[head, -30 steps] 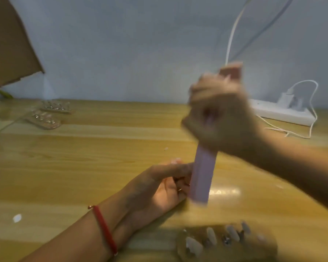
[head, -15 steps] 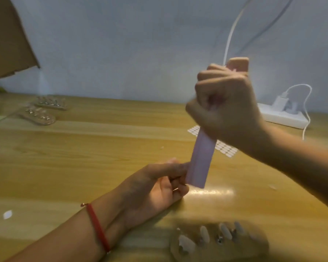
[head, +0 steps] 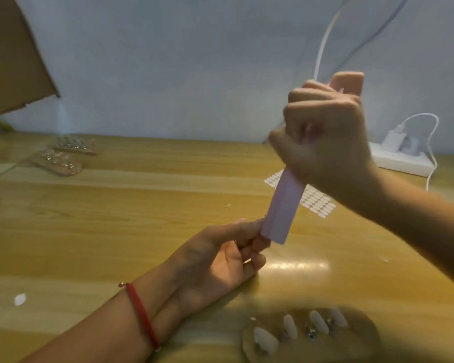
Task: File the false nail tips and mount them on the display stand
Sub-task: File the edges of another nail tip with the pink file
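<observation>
Your right hand (head: 323, 142), right of centre, is clenched in a fist round the upper part of the pink nail file (head: 282, 208), which slants down to your left hand (head: 220, 260) at lower centre. There your fingers (head: 236, 229) are pinched together at the file's lower end; whether they hold anything is hidden. The display stand (head: 362, 336) lies blurred on the counter (head: 116, 231) at bottom right, with pale nail tips (head: 290, 327) on it.

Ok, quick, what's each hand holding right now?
Left hand: fingers pinched, what they hold cannot be told.
Right hand: gripping the pink nail file.
</observation>
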Motion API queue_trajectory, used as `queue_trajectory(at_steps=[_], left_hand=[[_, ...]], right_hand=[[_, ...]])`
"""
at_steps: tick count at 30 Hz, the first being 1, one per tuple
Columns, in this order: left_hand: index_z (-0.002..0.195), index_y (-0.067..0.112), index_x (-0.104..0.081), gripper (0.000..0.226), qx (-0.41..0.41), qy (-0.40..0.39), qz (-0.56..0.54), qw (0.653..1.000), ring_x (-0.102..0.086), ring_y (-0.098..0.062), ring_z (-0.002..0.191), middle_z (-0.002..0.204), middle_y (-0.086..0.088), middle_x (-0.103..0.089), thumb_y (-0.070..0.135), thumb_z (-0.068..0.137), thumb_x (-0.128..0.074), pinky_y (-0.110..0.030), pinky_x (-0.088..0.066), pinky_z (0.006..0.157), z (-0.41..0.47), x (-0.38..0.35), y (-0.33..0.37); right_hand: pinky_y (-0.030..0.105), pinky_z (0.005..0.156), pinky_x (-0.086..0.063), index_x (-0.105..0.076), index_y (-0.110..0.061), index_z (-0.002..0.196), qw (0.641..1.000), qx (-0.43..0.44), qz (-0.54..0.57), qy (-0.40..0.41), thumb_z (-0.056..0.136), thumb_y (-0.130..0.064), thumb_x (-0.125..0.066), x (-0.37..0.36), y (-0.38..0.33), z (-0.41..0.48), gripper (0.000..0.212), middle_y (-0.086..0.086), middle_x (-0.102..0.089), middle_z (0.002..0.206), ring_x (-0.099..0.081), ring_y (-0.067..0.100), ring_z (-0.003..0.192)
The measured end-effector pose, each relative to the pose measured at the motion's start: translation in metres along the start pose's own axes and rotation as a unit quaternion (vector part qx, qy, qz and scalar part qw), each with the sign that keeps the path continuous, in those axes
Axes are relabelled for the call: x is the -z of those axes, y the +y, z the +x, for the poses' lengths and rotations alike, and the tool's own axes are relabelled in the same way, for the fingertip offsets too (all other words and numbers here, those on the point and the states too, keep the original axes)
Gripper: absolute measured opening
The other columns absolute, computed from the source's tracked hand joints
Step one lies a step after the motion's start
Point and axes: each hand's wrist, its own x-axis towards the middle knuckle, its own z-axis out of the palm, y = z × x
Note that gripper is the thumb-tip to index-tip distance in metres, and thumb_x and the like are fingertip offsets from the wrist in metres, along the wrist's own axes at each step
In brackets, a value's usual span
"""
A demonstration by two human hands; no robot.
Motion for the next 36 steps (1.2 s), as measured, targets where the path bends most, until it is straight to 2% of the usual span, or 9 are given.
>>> queue_trajectory(at_steps=[4,9,13,18,22,25,30,32,36], left_hand=[[0.080,0.007,-0.067,0.022,-0.005,0.000,0.015,1.000,-0.051,-0.019,0.086,0.085,-0.009,-0.056,0.000,0.059,-0.072,-0.026,-0.039,0.076,0.000,-0.004,0.000],[0.074,0.007,-0.066,0.022,-0.002,-0.009,0.014,1.000,-0.059,-0.011,0.062,0.073,-0.004,-0.063,0.005,0.054,-0.075,-0.021,-0.046,0.060,0.000,-0.002,-0.001],[0.084,0.006,-0.069,0.032,-0.003,-0.016,0.027,1.000,-0.060,-0.012,0.074,0.081,-0.007,-0.064,0.004,0.053,-0.078,-0.023,-0.048,0.068,0.002,0.002,-0.001],[0.079,0.011,-0.064,0.045,-0.021,-0.030,0.051,0.998,-0.065,-0.008,0.062,0.077,-0.001,-0.070,0.009,0.043,-0.091,-0.016,-0.049,0.056,0.004,0.003,-0.004],[0.098,0.016,-0.048,0.064,-0.039,-0.026,0.034,0.998,-0.069,-0.010,0.075,0.084,0.001,-0.072,0.014,0.051,-0.092,-0.020,-0.053,0.062,0.007,0.006,-0.002],[0.087,0.021,-0.042,0.050,-0.083,0.007,0.041,0.996,-0.069,-0.012,0.078,0.089,-0.002,-0.073,0.010,0.061,-0.084,-0.023,-0.052,0.063,0.008,0.007,-0.004],[0.081,0.019,-0.033,0.052,-0.236,0.059,0.174,0.954,-0.069,-0.012,0.082,0.083,-0.006,-0.073,0.016,0.059,-0.080,-0.020,-0.051,0.068,0.002,0.001,-0.010],[0.081,0.017,-0.031,0.054,-0.260,0.044,0.191,0.945,-0.070,-0.014,0.082,0.081,-0.007,-0.073,0.012,0.061,-0.081,-0.018,-0.053,0.068,0.000,-0.002,-0.013],[0.079,0.016,-0.029,0.054,-0.281,0.039,0.199,0.938,-0.069,-0.014,0.075,0.075,-0.006,-0.072,0.010,0.058,-0.079,-0.017,-0.051,0.062,0.000,-0.003,-0.016]], right_hand=[[0.035,0.070,-0.025,-0.030,-0.023,0.053,0.991,0.104,0.024,-0.083,0.067,0.000,-0.058,-0.016,-0.027,-0.036,0.039,-0.005,-0.028,0.057,-0.026,0.014,0.061],[0.040,0.068,-0.024,-0.031,-0.019,0.049,0.998,-0.057,-0.013,-0.029,0.063,-0.003,-0.053,0.002,0.001,0.000,0.031,-0.007,-0.024,0.053,-0.025,0.016,0.055],[0.032,0.067,-0.024,-0.029,-0.024,0.053,0.989,0.039,0.079,-0.117,0.064,-0.007,-0.053,-0.017,-0.025,-0.034,0.031,-0.006,-0.028,0.055,-0.027,0.014,0.057],[0.033,0.068,-0.025,-0.034,-0.014,0.048,0.980,-0.180,-0.086,0.001,0.069,-0.010,-0.053,0.026,0.055,0.007,0.028,-0.001,-0.025,0.049,-0.026,0.020,0.053],[0.018,0.053,-0.024,-0.037,-0.017,0.044,0.967,-0.250,-0.037,0.045,0.070,-0.011,-0.054,0.044,0.069,0.001,0.031,-0.005,-0.034,0.043,-0.030,0.007,0.044],[0.018,0.045,-0.018,-0.034,-0.015,0.043,0.952,-0.302,0.040,0.027,0.069,-0.007,-0.057,0.036,0.052,-0.012,0.035,-0.003,-0.025,0.042,-0.022,0.005,0.044],[0.022,0.046,-0.022,-0.036,-0.007,0.044,0.902,-0.359,0.216,-0.103,0.070,-0.003,-0.064,0.008,0.009,-0.046,0.038,-0.001,-0.027,0.046,-0.026,0.007,0.046],[0.018,0.045,-0.023,-0.033,-0.014,0.042,0.905,-0.353,0.201,-0.125,0.070,-0.001,-0.065,0.003,0.007,-0.047,0.044,-0.006,-0.026,0.044,-0.025,0.005,0.045],[0.030,0.054,-0.022,-0.029,-0.020,0.040,0.919,-0.363,0.121,-0.097,0.071,-0.001,-0.063,-0.006,0.014,-0.043,0.049,0.001,-0.023,0.048,-0.025,0.013,0.054]])
